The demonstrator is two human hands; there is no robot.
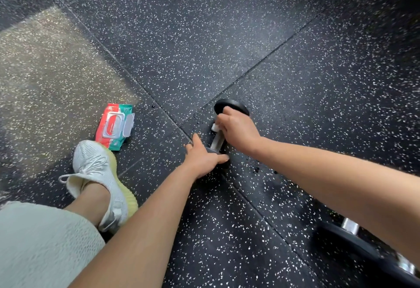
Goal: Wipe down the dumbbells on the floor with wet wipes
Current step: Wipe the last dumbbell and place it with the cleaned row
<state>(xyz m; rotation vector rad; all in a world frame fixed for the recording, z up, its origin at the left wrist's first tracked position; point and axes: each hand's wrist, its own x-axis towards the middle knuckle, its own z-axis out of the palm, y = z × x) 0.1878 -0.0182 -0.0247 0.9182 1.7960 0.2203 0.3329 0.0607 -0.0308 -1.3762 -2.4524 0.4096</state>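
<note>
A small black dumbbell (229, 107) with a silver handle lies on the speckled rubber floor at the centre. My left hand (203, 157) grips its near head and covers most of it. My right hand (236, 128) is closed around a white wet wipe (214, 127) pressed on the handle next to the far head. Only a corner of the wipe shows under my fingers.
A red and green wet wipe pack (114, 127) lies on the floor to the left with its lid flipped open. My white shoe (100, 174) stands just below it. A larger dumbbell (354, 237) lies at the lower right, partly behind my right forearm.
</note>
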